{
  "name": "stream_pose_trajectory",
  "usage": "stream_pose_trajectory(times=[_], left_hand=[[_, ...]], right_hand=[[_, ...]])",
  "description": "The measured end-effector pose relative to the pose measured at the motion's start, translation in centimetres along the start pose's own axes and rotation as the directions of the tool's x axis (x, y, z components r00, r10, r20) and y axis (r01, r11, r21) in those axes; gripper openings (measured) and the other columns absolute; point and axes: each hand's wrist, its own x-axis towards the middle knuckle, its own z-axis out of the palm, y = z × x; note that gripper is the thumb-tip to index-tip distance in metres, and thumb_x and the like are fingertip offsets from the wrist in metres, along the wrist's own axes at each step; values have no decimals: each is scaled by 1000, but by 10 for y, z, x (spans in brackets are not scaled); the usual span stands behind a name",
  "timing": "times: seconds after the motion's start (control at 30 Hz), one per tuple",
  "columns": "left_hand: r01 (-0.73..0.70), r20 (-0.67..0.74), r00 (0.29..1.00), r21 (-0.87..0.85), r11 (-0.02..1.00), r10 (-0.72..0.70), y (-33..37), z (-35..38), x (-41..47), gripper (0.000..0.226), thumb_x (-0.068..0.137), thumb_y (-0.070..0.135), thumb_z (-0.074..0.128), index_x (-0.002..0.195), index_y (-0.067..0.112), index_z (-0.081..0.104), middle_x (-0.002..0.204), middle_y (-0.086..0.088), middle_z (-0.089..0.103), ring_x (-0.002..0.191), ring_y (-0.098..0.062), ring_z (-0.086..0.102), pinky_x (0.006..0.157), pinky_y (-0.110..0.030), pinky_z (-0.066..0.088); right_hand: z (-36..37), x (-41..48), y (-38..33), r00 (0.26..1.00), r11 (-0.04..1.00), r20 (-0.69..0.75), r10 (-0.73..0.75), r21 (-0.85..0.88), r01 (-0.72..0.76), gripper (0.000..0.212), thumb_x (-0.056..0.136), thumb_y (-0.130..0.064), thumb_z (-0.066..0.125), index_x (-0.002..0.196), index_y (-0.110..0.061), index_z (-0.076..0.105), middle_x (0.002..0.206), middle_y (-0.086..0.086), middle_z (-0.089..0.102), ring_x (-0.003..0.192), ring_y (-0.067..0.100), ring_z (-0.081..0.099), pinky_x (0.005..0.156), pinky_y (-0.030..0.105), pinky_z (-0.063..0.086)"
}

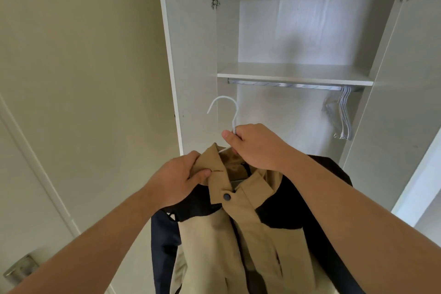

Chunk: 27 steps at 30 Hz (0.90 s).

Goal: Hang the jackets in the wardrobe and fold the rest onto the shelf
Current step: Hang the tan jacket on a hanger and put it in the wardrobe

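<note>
Our right hand [255, 148] grips the white hanger [224, 96] by its neck; our left hand [176, 179] pinches the collar of the tan-and-black jacket [238, 234]. Jacket hangs under both hands, below the rail [286, 85], toward its left end. Spare hangers [343, 114] at the rail's right end; shelf [293, 71] just above it.

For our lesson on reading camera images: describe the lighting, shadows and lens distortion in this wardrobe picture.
Head view: the wide-angle lens splays the wardrobe sides outward; a bright patch with a soft grey shadow lies on the back panel above the shelf; the spare hangers look slightly blurred.
</note>
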Motion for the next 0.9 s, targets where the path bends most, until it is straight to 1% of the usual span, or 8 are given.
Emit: stream_pose_trajectory(times=[0.1, 0.17, 0.27, 0.37, 0.47, 0.67, 0.8, 0.9], left_hand=[[26, -85, 996, -108, 994, -36, 5, 5, 9, 25, 101, 45, 52, 90, 23, 53, 78, 3, 64, 73, -16, 62, 72, -42, 53], [36, -204, 978, -90, 995, -54, 7, 8, 16, 25, 102, 39, 51, 85, 20, 50, 74, 0, 60, 69, -19, 59, 67, -45, 53], [80, -303, 949, -32, 996, -86, 4, 10, 25, 21, 103, 33, 50, 84, 24, 49, 73, 3, 58, 67, -17, 58, 63, -45, 53], [59, -310, 950, 26, 998, -48, 1, 15, 33, 20, 101, 28, 51, 82, 32, 45, 71, 10, 54, 64, -7, 54, 52, -30, 43], [35, -283, 959, 87, 996, -9, -2, 20, 39, 14, 102, 28, 50, 88, 32, 48, 71, 12, 52, 62, -5, 52, 50, -24, 35], [13, -241, 970, 171, 985, 29, -27, 7, 41, 10, 101, 26, 49, 97, 35, 49, 78, 14, 57, 67, -11, 56, 58, -30, 48], [30, -272, 962, 241, 970, 38, -38, -10, 51, 8, 102, 30, 48, 96, 35, 46, 78, 13, 54, 66, -17, 57, 59, -34, 51], [4, -271, 961, 228, 974, 60, -44, -10, 57, 5, 102, 33, 47, 97, 33, 48, 81, 12, 56, 69, -19, 58, 61, -36, 53]], right_hand=[[0, -9, 16, 999, 999, -28, -17, 27, 18, 57, 102, -60, 31, 80, -17, 62, 67, -3, 61, 63, 12, 59, 69, 34, 49], [-2, -18, 40, 994, 995, -114, -3, 98, 15, 38, 97, -63, 40, 104, -31, 60, 100, -16, 64, 91, 2, 56, 85, 32, 44], [-2, -36, 88, 960, 926, -80, 268, 296, -234, 75, 82, -54, 64, 148, -38, 33, 149, -8, 38, 134, 12, 35, 111, 39, 33], [12, -49, 118, 903, 906, 171, 394, 92, -412, 80, 64, -62, 60, 140, -42, 41, 137, -8, 54, 124, 20, 52, 109, 44, 41], [31, -54, 132, 873, 927, 324, 365, -40, -373, 87, 61, -82, 65, 133, -38, 47, 123, -10, 59, 112, 18, 58, 102, 41, 47], [55, -65, 164, 940, 887, 174, 295, -416, -201, 31, 98, -29, 56, 127, -20, 53, 106, 4, 52, 100, 25, 56, 81, 33, 45], [32, -42, 160, 959, 901, 107, 262, -382, -204, 37, 86, -2, 52, 120, -15, 56, 101, 4, 43, 97, 30, 54, 77, 33, 45], [26, -21, 142, 888, 777, 37, 459, -500, -381, 42, 89, -11, 53, 130, -19, 49, 117, 10, 46, 103, 30, 53, 81, 36, 43]])
